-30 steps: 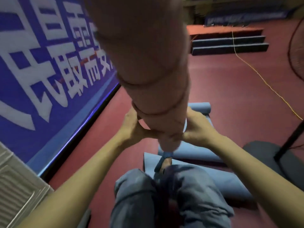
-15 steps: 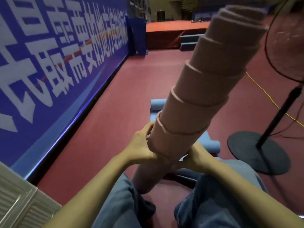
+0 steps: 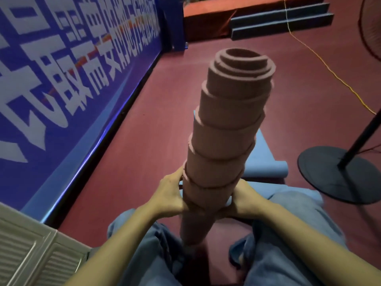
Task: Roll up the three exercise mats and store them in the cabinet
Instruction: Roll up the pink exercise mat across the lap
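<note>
Head view: blue wall banner (image 3: 72, 79) at 10 o'clock, large white Chinese characters, blurred, not readable. Pink foam exercise mat (image 3: 224, 145), rolled unevenly so its layers telescope in steps, stands nearly upright at centre between denim knees. Left hand (image 3: 171, 195) and right hand (image 3: 243, 201) both clasp its lower part. Blue rolled mat (image 3: 266, 159) lies on red floor (image 3: 165, 120) just behind, 2 o'clock.

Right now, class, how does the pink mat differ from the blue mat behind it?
1. The pink mat stands on end; the blue mat lies on the floor.
2. The pink mat is rolled all the way, though its layers telescope upward; the blue mat looks rolled only at its near end.
3. The left hand and right hand grip the pink mat; the blue mat is untouched.

Both are foam exercise mats.
</note>
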Demonstrator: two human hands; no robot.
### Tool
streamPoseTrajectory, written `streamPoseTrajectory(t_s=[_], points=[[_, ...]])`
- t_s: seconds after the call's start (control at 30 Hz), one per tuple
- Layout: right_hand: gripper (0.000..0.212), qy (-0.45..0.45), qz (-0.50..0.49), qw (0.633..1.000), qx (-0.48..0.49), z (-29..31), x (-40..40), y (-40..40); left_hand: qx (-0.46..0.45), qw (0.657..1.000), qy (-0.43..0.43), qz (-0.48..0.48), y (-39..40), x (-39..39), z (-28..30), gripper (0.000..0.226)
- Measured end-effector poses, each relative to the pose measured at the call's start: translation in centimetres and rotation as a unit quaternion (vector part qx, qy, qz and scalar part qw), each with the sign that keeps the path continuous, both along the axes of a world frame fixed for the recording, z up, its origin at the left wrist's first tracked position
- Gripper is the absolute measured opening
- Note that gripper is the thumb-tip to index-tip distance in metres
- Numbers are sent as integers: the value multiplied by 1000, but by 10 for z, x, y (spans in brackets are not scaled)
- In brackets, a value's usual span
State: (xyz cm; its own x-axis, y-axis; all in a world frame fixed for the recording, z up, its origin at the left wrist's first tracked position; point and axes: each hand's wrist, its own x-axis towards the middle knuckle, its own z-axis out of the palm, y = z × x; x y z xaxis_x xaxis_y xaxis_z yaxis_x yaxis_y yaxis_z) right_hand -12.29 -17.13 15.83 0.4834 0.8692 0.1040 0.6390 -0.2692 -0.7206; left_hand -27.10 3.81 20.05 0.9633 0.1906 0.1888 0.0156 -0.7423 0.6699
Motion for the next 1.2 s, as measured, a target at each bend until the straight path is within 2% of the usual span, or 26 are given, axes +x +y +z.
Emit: streamPoseTrajectory(t_s=[0.1,0.2,0.23,0.3,0.4,0.5,0.57,0.7,0.8,0.93,1.0,1.1,1.2], points=[[104,42,-21,996,77,10,-5,-3,10,999,25,36,4,6,-18,81],[113,72,-60,990,102,32,-7,-17,-16,994,79,67,4,0,-56,69],[116,77,-72,989,106,42,-6,-23,-31,992,92,80,1,-5,-70,71],[125,65,-77,988,115,73,-4,-33,-69,987,92,109,-4,-12,-93,92],[133,19,-59,988,140,132,3,-36,-73,987,64,132,-4,-5,-103,117],[124,-10,-20,988,153,191,11,-21,-59,989,66,116,-5,6,-100,117],[117,-64,16,990,125,216,17,-4,-37,991,74,109,-10,12,-98,114],[92,-170,20,985,24,221,25,25,-60,991,65,100,-19,23,-99,122],[74,-217,-17,975,49,222,30,25,-38,996,27,81,-27,22,-98,111],[67,-274,15,948,160,233,22,7,-15,996,-56,69,-28,14,-103,86],[59,-261,25,949,175,224,19,4,-17,997,-50,62,-26,13,-108,89],[48,-192,10,962,192,210,20,-1,-17,997,-29,71,-29,14,-115,92],[43,-280,-24,947,154,223,19,-19,-34,996,-37,74,-40,26,-107,85]])
